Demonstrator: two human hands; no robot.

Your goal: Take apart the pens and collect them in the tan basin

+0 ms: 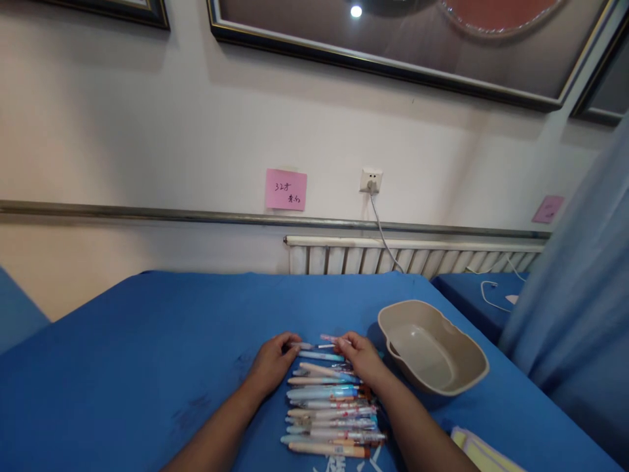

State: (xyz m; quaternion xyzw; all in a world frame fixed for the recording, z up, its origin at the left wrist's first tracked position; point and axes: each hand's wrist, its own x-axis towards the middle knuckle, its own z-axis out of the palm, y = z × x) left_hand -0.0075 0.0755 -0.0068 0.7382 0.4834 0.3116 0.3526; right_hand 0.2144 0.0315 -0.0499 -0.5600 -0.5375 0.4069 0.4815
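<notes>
Two-handed hold at the far end of a pen row. The left hand's grip is closed on a pale pen barrel; the right hand's pinches a pinkish pen part. Both pieces lie between the hands, long axes roughly left–right.

You face a white wall w/ lg framed pic, pink note, metal rail & radiator behind your blue-covered table; blue curtain on your R.
</notes>
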